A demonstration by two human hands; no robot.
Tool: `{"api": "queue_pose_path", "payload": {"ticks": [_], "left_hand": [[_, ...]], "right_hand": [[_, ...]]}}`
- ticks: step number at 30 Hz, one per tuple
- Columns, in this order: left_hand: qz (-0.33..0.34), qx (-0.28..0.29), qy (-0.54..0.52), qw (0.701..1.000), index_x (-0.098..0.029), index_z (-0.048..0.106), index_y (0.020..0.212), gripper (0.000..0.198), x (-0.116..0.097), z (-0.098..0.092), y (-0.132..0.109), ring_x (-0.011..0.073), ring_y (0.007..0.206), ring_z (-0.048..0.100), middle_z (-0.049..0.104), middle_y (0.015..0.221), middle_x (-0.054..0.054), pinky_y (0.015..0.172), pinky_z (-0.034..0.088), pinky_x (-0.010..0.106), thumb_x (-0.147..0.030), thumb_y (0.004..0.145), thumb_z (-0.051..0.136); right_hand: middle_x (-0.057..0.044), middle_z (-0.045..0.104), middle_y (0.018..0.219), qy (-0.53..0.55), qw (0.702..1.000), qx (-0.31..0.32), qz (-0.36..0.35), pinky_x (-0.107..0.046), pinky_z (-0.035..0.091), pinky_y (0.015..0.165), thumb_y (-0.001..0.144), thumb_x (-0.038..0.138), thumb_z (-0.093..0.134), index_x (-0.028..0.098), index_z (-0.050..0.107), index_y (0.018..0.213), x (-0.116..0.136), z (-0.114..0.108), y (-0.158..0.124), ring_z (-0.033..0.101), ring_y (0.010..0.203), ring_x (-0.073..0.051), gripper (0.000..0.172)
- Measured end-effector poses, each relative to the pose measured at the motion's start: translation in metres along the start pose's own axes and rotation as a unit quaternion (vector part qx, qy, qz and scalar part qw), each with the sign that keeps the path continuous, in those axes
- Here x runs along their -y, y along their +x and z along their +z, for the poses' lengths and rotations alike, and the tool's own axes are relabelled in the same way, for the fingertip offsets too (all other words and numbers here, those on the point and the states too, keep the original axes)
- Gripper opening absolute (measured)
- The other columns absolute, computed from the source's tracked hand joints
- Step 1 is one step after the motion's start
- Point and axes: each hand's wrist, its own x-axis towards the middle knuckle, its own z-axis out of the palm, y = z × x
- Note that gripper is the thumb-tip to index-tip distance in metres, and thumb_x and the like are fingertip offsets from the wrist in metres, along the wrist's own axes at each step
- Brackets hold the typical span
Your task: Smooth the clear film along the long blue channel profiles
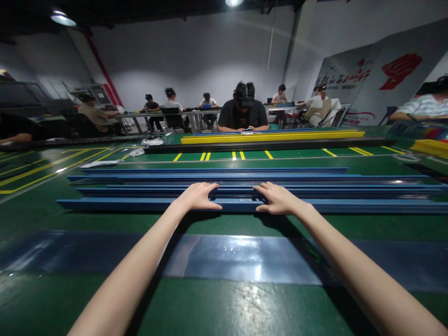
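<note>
My left hand (197,197) grips the nearest long blue channel strip (119,204), thumb at its front side and fingers reaching over to the far side. A short way to the right, my right hand (278,199) holds the same strip in a like manner, the two thumbs pointing toward each other. Behind it, several more blue channel strips (147,178) lie side by side across the green table (224,308). Where the fingertips end among the strips is partly hidden.
A flat clear plastic sheet (231,256) lies between me and the strips. Farther back are a black strip (280,146), yellow strips (273,136) and crumpled plastic (152,141). Opposite sits a person (244,114) with head bent; several others sit at tables behind.
</note>
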Motion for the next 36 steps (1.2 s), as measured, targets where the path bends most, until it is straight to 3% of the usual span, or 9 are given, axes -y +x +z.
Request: {"api": "queue_pose_path", "payload": {"ticks": [13,20,26,36], "left_hand": [[-0.025,-0.002,-0.009,1.0,-0.021,0.047,0.12,0.075,0.01,0.019,-0.001,0.025,0.108,0.052,0.055,0.119,0.01,0.09,0.039,0.032,-0.068,0.062,0.051],[-0.092,-0.017,0.031,0.995,-0.019,0.049,0.118,0.08,0.008,0.028,-0.005,0.0291,0.109,0.05,0.054,0.12,0.012,0.093,0.035,0.04,-0.076,0.062,0.041],[-0.081,-0.032,0.042,0.995,-0.02,0.051,0.115,0.08,0.009,0.029,-0.004,0.028,0.107,0.052,0.056,0.117,0.011,0.092,0.036,0.038,-0.078,0.062,0.039],[-0.075,-0.044,0.04,0.995,-0.02,0.054,0.108,0.076,0.013,0.029,-0.003,0.0271,0.099,0.056,0.06,0.109,0.01,0.086,0.039,0.035,-0.078,0.061,0.041]], "right_hand": [[-0.015,0.053,0.116,0.036,0.998,-0.02,0.047,-0.038,0.037,0.088,0.068,0.056,0.054,0.013,0.045,0.121,0.0,0.018,0.006,0.047,0.107,-0.029,0.069],[-0.014,0.063,0.098,0.033,0.993,-0.013,0.112,-0.038,0.043,0.073,0.06,0.073,0.048,0.018,0.056,0.099,-0.005,0.019,0.005,0.057,0.091,-0.031,0.069],[-0.013,0.063,0.096,0.005,0.995,-0.024,0.1,-0.036,0.042,0.071,0.064,0.072,0.044,0.019,0.054,0.093,-0.002,0.02,0.005,0.058,0.088,-0.029,0.062],[-0.016,0.062,0.096,-0.032,0.995,-0.034,0.089,-0.038,0.041,0.073,0.069,0.073,0.036,0.015,0.053,0.094,-0.002,0.026,0.008,0.057,0.086,-0.03,0.065]]}}
